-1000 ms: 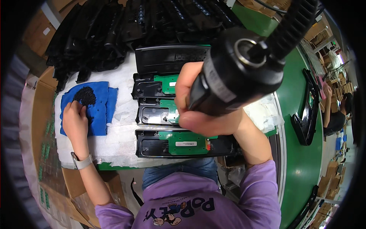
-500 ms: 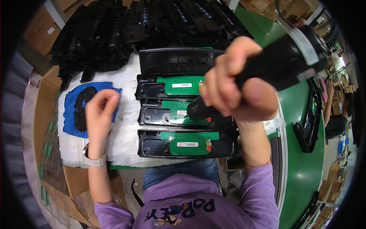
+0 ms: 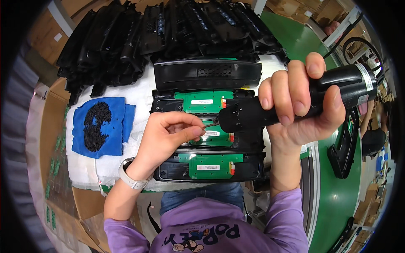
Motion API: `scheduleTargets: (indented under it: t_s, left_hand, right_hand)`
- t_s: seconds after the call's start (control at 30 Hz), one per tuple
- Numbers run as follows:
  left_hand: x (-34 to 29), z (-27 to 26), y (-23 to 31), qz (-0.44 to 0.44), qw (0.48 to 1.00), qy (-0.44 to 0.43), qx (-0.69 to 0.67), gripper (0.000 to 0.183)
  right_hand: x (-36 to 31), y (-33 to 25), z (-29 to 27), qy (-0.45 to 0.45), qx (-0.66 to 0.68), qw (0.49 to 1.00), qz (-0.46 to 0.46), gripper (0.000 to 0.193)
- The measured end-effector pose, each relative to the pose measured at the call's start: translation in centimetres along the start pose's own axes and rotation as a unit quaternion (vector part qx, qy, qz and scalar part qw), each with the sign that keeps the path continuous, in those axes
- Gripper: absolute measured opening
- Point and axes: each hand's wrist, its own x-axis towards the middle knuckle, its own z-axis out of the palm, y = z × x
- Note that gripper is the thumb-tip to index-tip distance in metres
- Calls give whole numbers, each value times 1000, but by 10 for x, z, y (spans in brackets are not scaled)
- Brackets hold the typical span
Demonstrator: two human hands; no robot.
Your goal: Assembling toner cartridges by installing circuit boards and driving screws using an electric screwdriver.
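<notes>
My right hand (image 3: 303,97) grips a black electric screwdriver (image 3: 337,86), held tilted above the panels, its thin bit pointing left. At the bit's tip, the thumb and forefinger of my left hand (image 3: 168,133) are pinched together; what they hold is too small to make out. Beneath the tip lies the middle black plastic panel (image 3: 173,147), partly covered by my left hand, with a green circuit board (image 3: 217,140) in it. A similar panel with a green board (image 3: 206,96) lies beyond it, and another with its board (image 3: 202,158) lies nearer me.
A blue cloth (image 3: 130,110) at the left carries a heap of tiny black parts, apparently screws (image 3: 96,139). Behind the boards stands a black slotted panel (image 3: 177,76). Many black housings (image 3: 114,42) are piled at the back. At right, another black part (image 3: 344,156) lies on a green surface (image 3: 329,202).
My left hand has moved right, from beside the heap on the blue cloth to the screwdriver's tip. The screwdriver has shifted right, and its tip has lifted off the middle board.
</notes>
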Motion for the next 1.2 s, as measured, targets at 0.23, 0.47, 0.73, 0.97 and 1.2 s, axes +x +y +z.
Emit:
scheduleTargets:
  t_s: [0.23, 0.47, 0.73, 0.97, 1.2]
  left_hand:
    - [-2, 0, -1, -5, 998, 2, -61, 16]
    - [-5, 0, -1, 2, 998, -9, -61, 21]
    - [-7, 1, -3, 8, 1000, -5, -19, 19]
    - [-7, -1, 1, -19, 999, -42, -23, 17]
    - [-8, 4, -3, -17, 999, -25, -43, 16]
  right_hand:
    - [-1, 5, 0, 23, -3, 1000, -3, 30]
    - [-2, 14, 2, 19, -2, 1000, 10, 30]
    - [-3, 19, 9, 28, -34, 998, 33, 32]
    - [-3, 18, 5, 26, -12, 998, 49, 30]
    - [-4, 17, 13, 59, -76, 993, 62, 29]
